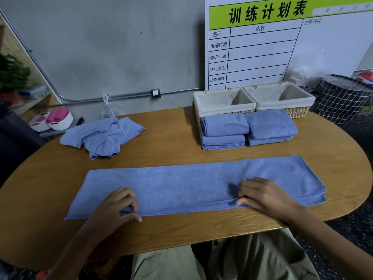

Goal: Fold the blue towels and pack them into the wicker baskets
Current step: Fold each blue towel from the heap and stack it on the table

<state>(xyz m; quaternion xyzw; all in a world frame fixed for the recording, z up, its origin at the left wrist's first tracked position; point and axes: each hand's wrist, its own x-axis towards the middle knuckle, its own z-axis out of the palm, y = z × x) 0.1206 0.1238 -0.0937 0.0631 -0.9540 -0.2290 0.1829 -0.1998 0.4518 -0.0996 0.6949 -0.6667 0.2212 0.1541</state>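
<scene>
Left hand (119, 207) pinching folded towel's (191, 184) near edge, right hand (264, 196) fingers curled, pinching same edge

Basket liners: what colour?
Off-white, faintly speckled fabric liners, folded over the wicker rims; head view.

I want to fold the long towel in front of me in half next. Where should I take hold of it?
Probably by the two corners of its right short end, coming from the right. The long towel lies flat as a strip across the table, so that end can be carried over onto the left end.
</scene>
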